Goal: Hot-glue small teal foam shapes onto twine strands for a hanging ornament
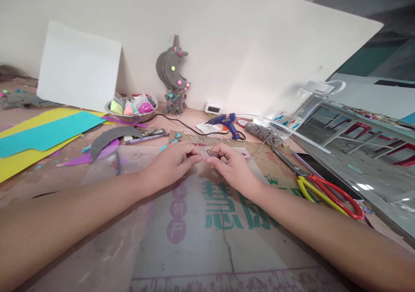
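Observation:
Both of my hands meet over a translucent printed plastic sheet [194, 257], their fingertips a small gap apart. My right hand [233, 171] is closed in a pinch on a small grey cord loop [212, 153] with a teal bit by it; the fingers partly cover it. Thumb and index finger of my left hand [171, 162] are pressed together, and anything between them is too small to make out. Beyond the hands lies a blue glue gun [228, 121]. A grey crescent piece [110, 139] rests on purple sheet left of my left hand.
At right lie red-and-yellow-handled scissors [337, 197], a phone [320, 168] and a bundle of grey cord [264, 134]. A metal bowl [131, 118] of bagged coloured clay, a small digital clock [213, 107] and a grey moon ornament [165, 65] stand by the wall. Teal sheet [48, 132] lies left.

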A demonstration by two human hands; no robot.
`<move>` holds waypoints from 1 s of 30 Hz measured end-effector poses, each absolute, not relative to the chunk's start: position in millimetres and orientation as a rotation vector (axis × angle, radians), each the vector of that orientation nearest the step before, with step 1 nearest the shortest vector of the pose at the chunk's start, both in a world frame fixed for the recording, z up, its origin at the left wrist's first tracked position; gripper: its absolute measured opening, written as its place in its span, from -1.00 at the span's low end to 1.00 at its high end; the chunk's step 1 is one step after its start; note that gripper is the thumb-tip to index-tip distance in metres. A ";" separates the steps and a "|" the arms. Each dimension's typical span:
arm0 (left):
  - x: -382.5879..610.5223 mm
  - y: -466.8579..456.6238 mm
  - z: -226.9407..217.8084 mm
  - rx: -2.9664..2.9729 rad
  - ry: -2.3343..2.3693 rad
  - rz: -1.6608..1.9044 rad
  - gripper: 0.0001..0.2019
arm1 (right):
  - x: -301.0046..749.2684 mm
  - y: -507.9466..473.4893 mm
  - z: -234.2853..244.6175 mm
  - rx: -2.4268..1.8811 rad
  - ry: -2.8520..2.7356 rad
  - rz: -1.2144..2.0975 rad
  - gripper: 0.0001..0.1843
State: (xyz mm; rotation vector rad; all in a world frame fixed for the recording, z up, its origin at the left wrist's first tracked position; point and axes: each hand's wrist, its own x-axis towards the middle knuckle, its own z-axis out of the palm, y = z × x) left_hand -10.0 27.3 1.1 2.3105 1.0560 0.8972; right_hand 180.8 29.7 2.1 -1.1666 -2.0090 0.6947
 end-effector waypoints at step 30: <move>-7.7 24.7 5.5 1.885 1.252 0.909 -0.82 | 181.8 31.8 0.9 -1.182 -1.936 0.850 -0.76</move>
